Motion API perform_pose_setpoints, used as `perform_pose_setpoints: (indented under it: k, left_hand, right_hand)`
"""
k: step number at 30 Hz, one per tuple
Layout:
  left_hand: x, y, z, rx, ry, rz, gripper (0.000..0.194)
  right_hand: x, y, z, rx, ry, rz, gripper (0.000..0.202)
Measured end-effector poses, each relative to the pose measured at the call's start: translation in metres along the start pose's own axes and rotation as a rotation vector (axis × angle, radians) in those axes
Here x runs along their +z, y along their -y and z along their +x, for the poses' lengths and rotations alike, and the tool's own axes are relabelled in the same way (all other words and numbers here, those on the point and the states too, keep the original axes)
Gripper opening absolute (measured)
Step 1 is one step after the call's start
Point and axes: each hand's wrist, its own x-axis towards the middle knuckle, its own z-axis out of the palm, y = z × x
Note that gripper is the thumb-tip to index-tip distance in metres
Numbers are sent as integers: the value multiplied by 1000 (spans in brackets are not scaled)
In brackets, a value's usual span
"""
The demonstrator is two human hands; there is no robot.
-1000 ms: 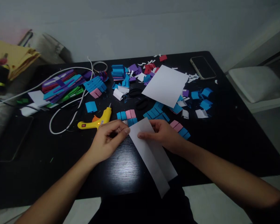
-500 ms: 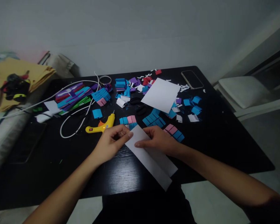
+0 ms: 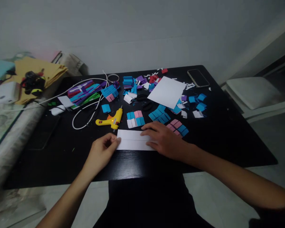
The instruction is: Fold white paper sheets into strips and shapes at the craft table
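A strip of white paper [image 3: 131,144] with a lengthwise crease lies on the black table near its front edge. My left hand [image 3: 102,151] pinches the strip's left end between thumb and fingers. Over the right part of the paper rests my right hand [image 3: 167,139], its fingers apart and covering that end. Just beyond the strip is a yellow glue gun [image 3: 116,119] with a small orange light. Folded pieces in blue, pink and white [image 3: 135,118] sit behind the paper, and a pink and blue group [image 3: 178,127] is by my right hand.
A large white sheet [image 3: 167,91] lies over colored paper scraps at the back. A phone [image 3: 198,78] is at the far right. The white cable [image 3: 76,117] loops beside a pile of colored strips [image 3: 83,93]. Dark-handled scissors [image 3: 146,106] lie mid-table; a white chair [image 3: 248,91] stands to the right.
The white paper has gone from held up at a slant to lying flat and level on the table. My right hand has opened and spread over it; my left has moved left along with its end.
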Motion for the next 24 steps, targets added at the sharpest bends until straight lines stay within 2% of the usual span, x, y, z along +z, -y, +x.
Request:
perform_pose_setpoints:
  k: [3, 7, 10, 12, 14, 16, 18, 20, 24]
  left_hand:
    - [4, 12, -10, -32, -56, 77, 38]
    - [4, 16, -16, -56, -69, 122, 35]
    - [5, 13, -19, 3, -89, 260, 28]
    - [9, 10, -21, 125, -175, 414, 26]
    - [17, 7, -25, 320, -224, 512, 25]
    - [26, 6, -29, 539, -159, 516, 21]
    - [34, 6, -31, 699, -63, 482, 24]
    - [39, 8, -32, 770, -11, 464, 27]
    - [40, 12, -30, 793, 14, 479, 28]
  right_hand:
    - [21, 10, -17, -168, -38, -123, 29]
    - [39, 12, -31, -157, -16, -195, 26]
    - [44, 10, -36, -151, -25, -232, 26]
    - [45, 10, -38, -165, -52, -269, 26]
    - [46, 12, -39, -188, -75, -319, 26]
    - [46, 15, -40, -204, -84, -357, 28]
    - [46, 18, -41, -204, -77, -371, 30]
    - [45, 22, -41, -199, -76, -378, 31]
    - [45, 26, -42, -199, -98, -390, 32]
